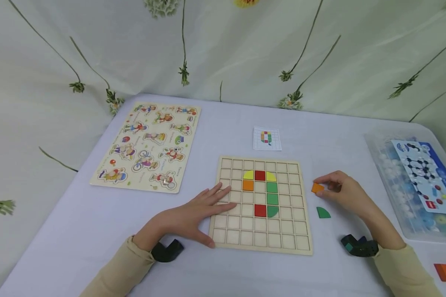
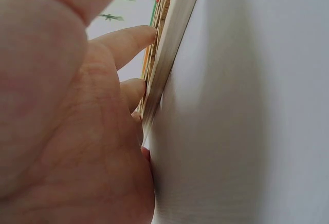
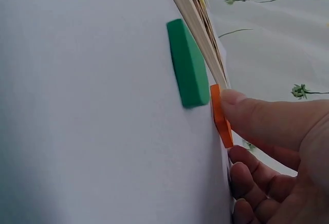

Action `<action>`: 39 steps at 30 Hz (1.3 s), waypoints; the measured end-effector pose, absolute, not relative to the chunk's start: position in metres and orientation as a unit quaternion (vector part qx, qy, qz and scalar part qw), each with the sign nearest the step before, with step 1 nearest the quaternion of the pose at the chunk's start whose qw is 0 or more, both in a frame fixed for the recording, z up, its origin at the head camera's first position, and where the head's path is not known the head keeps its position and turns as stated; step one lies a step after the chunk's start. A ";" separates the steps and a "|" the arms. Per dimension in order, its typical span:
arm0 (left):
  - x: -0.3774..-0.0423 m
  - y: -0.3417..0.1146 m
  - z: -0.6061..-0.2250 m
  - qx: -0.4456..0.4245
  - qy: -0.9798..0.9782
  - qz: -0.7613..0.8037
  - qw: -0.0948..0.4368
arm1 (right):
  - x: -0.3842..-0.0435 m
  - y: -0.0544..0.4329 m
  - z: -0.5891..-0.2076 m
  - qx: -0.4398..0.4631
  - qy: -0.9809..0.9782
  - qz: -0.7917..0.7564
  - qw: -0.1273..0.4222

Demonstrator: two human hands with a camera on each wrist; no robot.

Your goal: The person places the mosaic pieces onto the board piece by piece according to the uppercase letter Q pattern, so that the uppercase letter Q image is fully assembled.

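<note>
Left side of the wooden grid board [image 1: 260,248] is touched by the left hand [image 1: 187,216], fingers spread pretty wide. Just right of the board, a green quarter-circle [image 1: 323,213] is left lying on the table [image 1: 252,276]. A bit past that, an orange square [image 1: 317,188] is pinched between the thumb and fingers of the right hand [image 1: 343,194], just beside the board's right edge. Red, green, yellow and orange pieces [image 1: 272,199] are already slotted into the grid. Farther back, a small pattern card [image 1: 267,144] is laid out.
</note>
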State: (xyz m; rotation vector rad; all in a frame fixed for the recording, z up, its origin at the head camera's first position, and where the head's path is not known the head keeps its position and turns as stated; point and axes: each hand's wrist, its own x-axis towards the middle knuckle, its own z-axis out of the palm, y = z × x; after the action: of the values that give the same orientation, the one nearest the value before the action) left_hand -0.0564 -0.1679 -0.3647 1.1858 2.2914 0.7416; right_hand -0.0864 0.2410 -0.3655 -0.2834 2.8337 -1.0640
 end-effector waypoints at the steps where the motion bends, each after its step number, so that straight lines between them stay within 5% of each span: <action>1: -0.057 -0.168 -0.365 0.430 0.832 0.267 0.227 | -0.086 0.240 -0.366 -0.101 0.932 -0.345 0.044; 26: -0.057 -0.167 -0.364 0.432 0.830 0.275 0.223 | -0.087 0.212 -0.346 -0.107 0.876 -0.470 0.020; 39: -0.057 -0.167 -0.364 0.429 0.829 0.273 0.232 | -0.096 0.133 -0.355 -0.132 0.792 -0.586 0.110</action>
State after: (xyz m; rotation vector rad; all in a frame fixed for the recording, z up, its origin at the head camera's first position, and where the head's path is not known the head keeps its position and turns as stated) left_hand -0.0574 -0.1671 -0.3639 1.1800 2.2796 0.7497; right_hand -0.0957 0.1331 -0.3547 -0.3885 2.3273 -1.7210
